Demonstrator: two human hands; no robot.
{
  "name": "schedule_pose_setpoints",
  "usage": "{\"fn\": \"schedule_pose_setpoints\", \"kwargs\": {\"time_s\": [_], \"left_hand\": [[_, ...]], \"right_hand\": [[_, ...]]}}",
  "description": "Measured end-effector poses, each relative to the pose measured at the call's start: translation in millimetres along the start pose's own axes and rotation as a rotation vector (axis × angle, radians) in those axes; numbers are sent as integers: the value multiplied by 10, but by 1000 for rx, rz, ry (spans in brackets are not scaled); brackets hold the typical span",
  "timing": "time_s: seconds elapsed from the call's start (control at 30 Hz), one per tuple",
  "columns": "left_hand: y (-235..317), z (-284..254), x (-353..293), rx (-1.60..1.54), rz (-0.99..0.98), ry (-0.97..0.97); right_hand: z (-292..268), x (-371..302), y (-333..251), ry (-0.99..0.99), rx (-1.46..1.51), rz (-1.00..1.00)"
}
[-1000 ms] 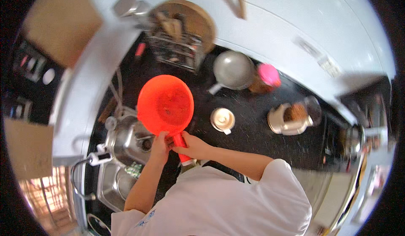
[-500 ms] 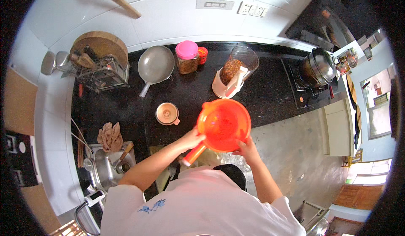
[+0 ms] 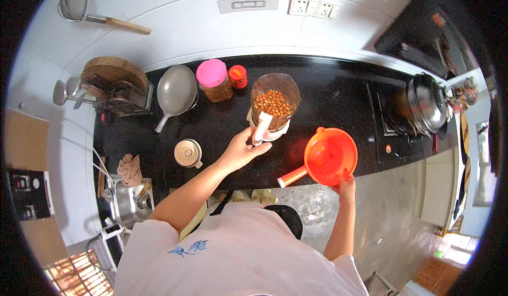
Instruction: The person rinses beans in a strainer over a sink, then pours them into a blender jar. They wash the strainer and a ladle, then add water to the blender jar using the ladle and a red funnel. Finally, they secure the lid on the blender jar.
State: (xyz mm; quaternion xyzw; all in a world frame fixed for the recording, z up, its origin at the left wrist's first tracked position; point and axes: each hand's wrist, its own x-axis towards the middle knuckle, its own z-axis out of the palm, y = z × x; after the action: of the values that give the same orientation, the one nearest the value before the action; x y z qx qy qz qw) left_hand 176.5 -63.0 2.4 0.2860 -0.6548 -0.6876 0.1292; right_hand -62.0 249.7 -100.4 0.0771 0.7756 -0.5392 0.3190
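Observation:
My left hand (image 3: pixel 242 151) is closed around the white handle (image 3: pixel 261 128) of a clear blender jug (image 3: pixel 293 93), which stands upright on the counter. Reddish-brown nuts or beans (image 3: pixel 273 104) lie inside it. At the counter's front edge, an orange plastic water dipper (image 3: pixel 332 156) is gripped at its near right rim by my right hand (image 3: pixel 346 186). Its hollow handle points to the left, toward me, and I cannot make out anything solid inside the bowl. A round cream-coloured lid (image 3: pixel 188 153) sits to the left of my left forearm.
Behind stand a pink-lidded jar (image 3: pixel 215 81), a red-lidded jar (image 3: pixel 238 77) and a grey frying pan (image 3: pixel 177 89). A knife rack (image 3: pixel 127 97) and a sink (image 3: pixel 127 203) with a crumpled brown cloth (image 3: pixel 129 170) are at left. Pots (image 3: pixel 426 105) occupy the stove on the right.
My left hand has let go of the dipper and taken hold of the blender jug's handle. My right hand has carried the dipper to the right. The view has shifted slightly.

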Motion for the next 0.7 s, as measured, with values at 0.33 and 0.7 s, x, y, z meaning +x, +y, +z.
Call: {"fn": "schedule_pose_setpoints", "kwargs": {"time_s": [0.33,0.7], "left_hand": [[257,92,230,89,-146,297],[814,-526,-715,-95,-290,384]], "right_hand": [[311,728,-109,-154,-23,-1],[1336,101,-875,-214,-106,-761]]}}
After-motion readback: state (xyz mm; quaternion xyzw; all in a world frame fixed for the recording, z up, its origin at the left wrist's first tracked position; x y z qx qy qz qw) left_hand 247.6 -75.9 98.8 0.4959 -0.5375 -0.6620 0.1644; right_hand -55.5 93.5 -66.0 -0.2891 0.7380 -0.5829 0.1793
